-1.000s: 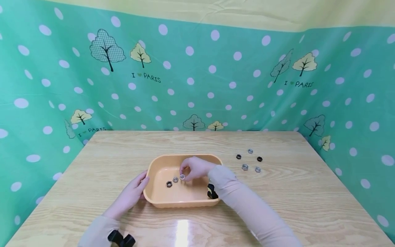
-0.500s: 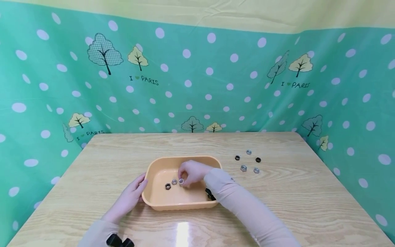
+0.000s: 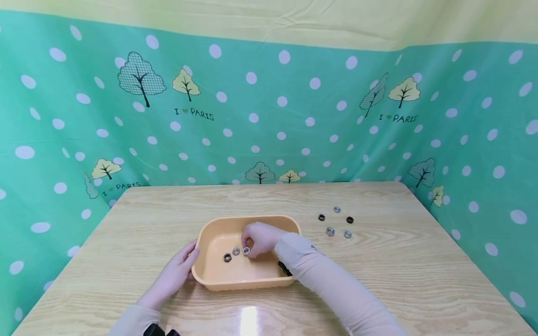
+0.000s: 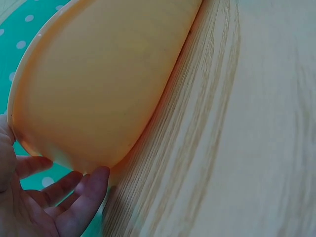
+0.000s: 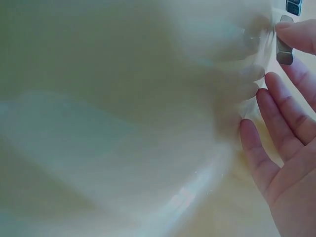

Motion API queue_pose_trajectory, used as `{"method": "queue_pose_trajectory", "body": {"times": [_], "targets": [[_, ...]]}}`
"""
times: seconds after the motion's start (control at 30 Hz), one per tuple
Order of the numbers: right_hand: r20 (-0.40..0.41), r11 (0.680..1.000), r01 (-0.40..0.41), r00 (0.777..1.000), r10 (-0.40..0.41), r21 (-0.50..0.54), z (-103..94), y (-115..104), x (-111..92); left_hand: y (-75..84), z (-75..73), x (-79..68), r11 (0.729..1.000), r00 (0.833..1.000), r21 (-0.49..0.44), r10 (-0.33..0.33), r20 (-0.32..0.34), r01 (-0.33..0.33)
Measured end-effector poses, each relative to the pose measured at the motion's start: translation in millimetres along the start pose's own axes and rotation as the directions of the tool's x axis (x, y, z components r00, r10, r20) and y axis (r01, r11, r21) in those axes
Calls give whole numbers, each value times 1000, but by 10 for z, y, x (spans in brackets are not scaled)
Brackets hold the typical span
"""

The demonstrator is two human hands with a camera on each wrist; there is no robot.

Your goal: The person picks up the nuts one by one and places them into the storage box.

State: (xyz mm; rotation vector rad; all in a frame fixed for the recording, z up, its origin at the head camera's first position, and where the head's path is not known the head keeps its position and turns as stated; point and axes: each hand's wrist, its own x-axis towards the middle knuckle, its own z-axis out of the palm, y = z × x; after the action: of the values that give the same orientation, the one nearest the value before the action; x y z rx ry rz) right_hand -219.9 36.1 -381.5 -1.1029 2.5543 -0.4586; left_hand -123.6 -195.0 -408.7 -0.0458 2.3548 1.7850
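Note:
A shallow peach plastic basin point(image 3: 239, 284) stands on the wooden table. My left hand point(image 3: 176, 268) holds its left end, thumb at the rim and fingertips against the outer wall in the left wrist view. Inside the basin, my right hand point(image 3: 262, 238) pinches a silver hex nut point(image 5: 285, 55) between thumb and index finger, close over the floor. Its other fingertips touch the basin's surface in the right wrist view. Left of that nut, a smaller silver nut point(image 3: 236, 251) and a dark nut point(image 3: 227, 257) lie on the basin floor.
Right of the basin, a loose group on the table point(image 3: 391, 261) includes a large silver nut point(image 3: 330, 231), two other silver nuts and two dark ones, such as the near-left dark nut point(image 3: 321, 217). A green dotted curtain point(image 3: 269, 116) hangs behind and along the sides.
The head view has tilted slightly, shifting everything a little downward. My right hand still pinches the silver nut in the basin, and my left hand keeps its hold on the end.

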Motion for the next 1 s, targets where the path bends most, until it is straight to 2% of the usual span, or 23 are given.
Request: {"method": "queue_pose_trajectory", "body": {"times": [0.63,1.0], "targets": [[-16,995,-47,999,46,-90,56,-32,7,-5,1,-13,1000,1000,18,-1,-13,1],[-10,995,-76,997,76,-70,71,-18,23,-7,-5,-12,1000,1000,11,-3,-10,3]]}}
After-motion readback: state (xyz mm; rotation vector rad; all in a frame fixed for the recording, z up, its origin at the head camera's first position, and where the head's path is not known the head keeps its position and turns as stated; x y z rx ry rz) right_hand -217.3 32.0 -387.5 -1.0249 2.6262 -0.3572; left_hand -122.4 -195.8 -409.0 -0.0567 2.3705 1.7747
